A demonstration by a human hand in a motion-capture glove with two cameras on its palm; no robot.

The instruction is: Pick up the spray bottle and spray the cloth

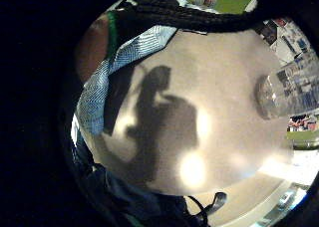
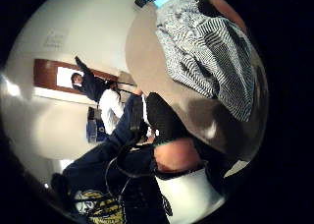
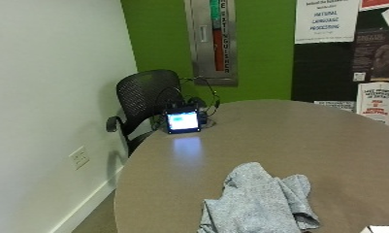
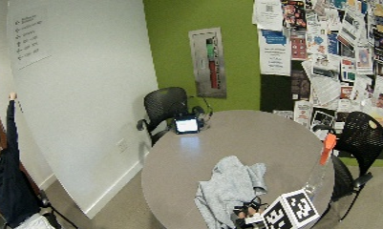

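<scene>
Right hand (image 4: 247, 213) wears a black glove; black strap crosses the palm; dark blue sleeve behind.

Gloved right hand (image 4: 247, 212) low at the near edge of the wide outside view, palm turned downward. Fingers too hidden to judge. Not visible in the closer outside view.

Cloth (image 3: 258, 204) cut by outside view's edge

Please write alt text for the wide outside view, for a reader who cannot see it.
A crumpled grey cloth lies on a round grey table, with a clear spray bottle with an orange top upright near the edge. A gloved right hand is beside the cloth.
</scene>
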